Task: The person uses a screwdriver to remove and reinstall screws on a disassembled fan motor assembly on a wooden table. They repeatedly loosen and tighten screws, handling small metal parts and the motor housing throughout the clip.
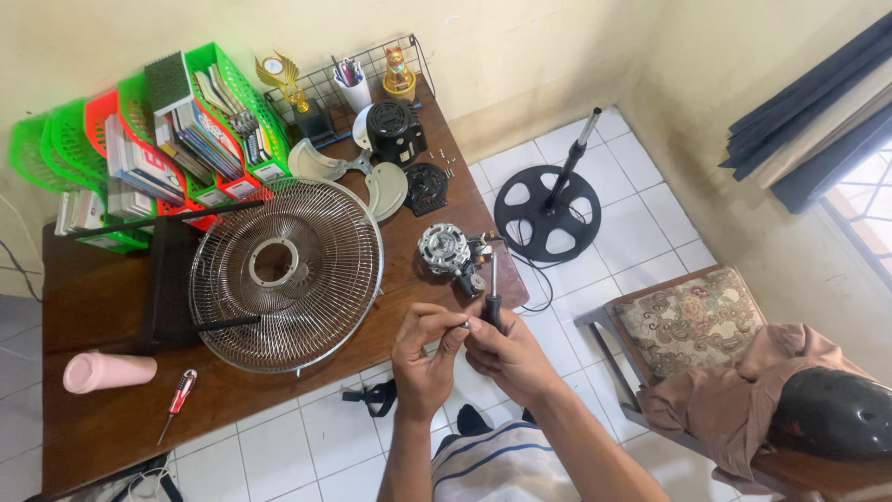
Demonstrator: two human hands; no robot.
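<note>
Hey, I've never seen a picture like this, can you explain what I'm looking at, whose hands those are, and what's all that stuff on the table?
There is one picture, from a camera on a person's head, looking down. No machine: just the person's own bare hands. The left hand pinches a tiny part, too small to identify. The right hand meets it and holds a black-handled screwdriver, tip up. On the brown table lie a round wire fan guard, a bare fan motor, pale fan blades, a black motor housing, a pink cylinder and a red screwdriver. The fan's stand is on the tiled floor.
</note>
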